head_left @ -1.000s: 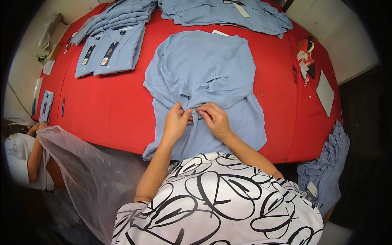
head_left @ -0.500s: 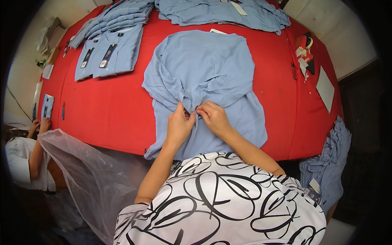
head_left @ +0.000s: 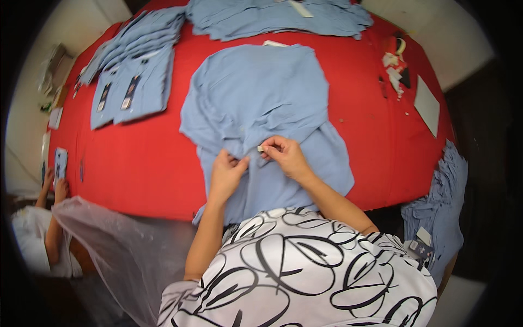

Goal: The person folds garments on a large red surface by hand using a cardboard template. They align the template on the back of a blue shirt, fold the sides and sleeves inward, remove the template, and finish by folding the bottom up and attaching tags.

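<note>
The head view shows, nearest, the person's own white top (head_left: 305,272) with black looping lines, and both forearms reaching forward from it. To the left of the top hangs a translucent plastic sheet (head_left: 128,250). To the right, beside the table, is a heap of crumpled blue garments (head_left: 438,207) with a dark tag (head_left: 418,249) near its lower part.

Ahead of the top, the left hand (head_left: 226,175) rests on the blue shirt (head_left: 256,87), fingers curled and thumb set a little apart from them; whether cloth is caught between them cannot be told. The right hand (head_left: 284,157) is to its right and slightly farther forward, thumb and forefinger pinched together on a small whitish piece (head_left: 260,149), held over the gathered cloth in the shirt's middle. The two hands are apart from each other.

The shirt lies spread on the red table (head_left: 370,158), its near edge close to the person's top. Off at the left edge, a co-worker's hands (head_left: 61,189) touch a small blue folded item (head_left: 61,161).

Farther right lie a pale flat sheet (head_left: 427,106) and paper scraps (head_left: 392,68). Farther left are folded shirts with tags (head_left: 144,87), and behind them a stack of blue shirts (head_left: 143,39). Farthest is a broad blue pile (head_left: 272,20) along the far side.
</note>
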### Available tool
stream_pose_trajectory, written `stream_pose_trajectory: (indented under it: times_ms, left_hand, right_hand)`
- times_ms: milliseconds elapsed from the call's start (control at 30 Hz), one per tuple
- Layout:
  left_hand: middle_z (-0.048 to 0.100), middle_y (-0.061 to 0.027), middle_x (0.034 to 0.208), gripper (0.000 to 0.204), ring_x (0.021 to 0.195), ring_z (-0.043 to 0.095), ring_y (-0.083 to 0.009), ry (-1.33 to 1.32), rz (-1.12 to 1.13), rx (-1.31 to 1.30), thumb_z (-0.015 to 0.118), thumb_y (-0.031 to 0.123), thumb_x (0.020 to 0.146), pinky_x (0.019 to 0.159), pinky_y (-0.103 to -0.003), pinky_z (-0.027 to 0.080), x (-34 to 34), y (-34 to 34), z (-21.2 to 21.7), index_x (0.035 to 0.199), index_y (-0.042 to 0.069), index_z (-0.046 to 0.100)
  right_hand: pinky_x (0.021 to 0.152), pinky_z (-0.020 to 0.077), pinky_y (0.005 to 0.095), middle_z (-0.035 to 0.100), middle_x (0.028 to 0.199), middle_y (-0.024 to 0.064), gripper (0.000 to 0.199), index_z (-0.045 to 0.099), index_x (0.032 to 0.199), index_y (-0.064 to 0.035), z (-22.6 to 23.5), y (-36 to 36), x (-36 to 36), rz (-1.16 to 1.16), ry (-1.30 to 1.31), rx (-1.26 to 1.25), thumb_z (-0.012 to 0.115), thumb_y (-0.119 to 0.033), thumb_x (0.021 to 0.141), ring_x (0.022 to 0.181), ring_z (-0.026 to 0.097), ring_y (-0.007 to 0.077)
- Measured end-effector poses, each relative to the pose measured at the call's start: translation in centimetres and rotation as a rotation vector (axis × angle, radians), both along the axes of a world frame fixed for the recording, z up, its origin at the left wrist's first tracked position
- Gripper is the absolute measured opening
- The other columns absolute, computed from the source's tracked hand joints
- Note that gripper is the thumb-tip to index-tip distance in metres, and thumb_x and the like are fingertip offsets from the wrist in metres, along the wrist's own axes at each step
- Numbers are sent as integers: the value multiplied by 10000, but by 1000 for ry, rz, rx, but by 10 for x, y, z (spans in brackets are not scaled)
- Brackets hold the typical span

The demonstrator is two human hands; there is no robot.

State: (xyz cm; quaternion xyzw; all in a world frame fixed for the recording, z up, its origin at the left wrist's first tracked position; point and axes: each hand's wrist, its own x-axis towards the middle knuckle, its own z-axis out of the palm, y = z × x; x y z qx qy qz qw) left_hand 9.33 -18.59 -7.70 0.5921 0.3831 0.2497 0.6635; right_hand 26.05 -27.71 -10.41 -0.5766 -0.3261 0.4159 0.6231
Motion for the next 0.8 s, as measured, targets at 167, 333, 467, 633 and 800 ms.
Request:
stream_pose_trajectory:
  times_ms: [167, 333, 467, 633, 800]
  left_hand:
    - [664, -162, 1023, 303, 874, 666, -175, -20, 0, -81, 666, -8, 873, 754, -290, 550, -23, 13, -6, 1127, -49, 506]
    - [673, -138, 1011, 314, 831, 661, -150, 31, -60, -79, 656, -11, 876, 732, -280, 546, -25, 12, -6, 1149, -56, 508]
    - [693, -106, 925, 273, 774, 658, -120, 107, -108, -4, 661, -4, 868, 696, -255, 523, -19, 12, -8, 1110, -59, 547]
    - [707, -111, 854, 239, 712, 655, -121, 223, -106, 75, 701, 14, 832, 645, -265, 518, -26, 17, -12, 1024, -65, 583]
    - [710, -109, 844, 273, 695, 653, -123, 250, -96, -38, 735, 44, 809, 621, -273, 517, -25, 20, -8, 1019, -63, 596]
  right_hand:
    - [631, 516, 239, 675, 836, 65, 144, 668, 964, 15, 30, -9, 64, -212, 19, -35, 653, -123, 925, 695, 626, 107]
    - [505, 450, 222, 630, 742, 15, 112, 670, 898, -62, 40, -33, 217, -818, -130, -15, 708, -166, 880, 590, 572, 75]
    - [667, 510, 394, 680, 823, 149, 134, 684, 877, -53, 45, -60, 350, -1058, -1158, -302, 604, -157, 904, 750, 663, 294]
    - [748, 544, 440, 627, 1004, 149, 165, 643, 964, -31, 96, -37, 443, -768, -1965, -626, 611, -161, 870, 920, 651, 340]
    - [723, 545, 395, 613, 966, 81, 183, 670, 950, -72, 117, -4, 487, -447, -2246, -1020, 594, -232, 902, 893, 650, 248]
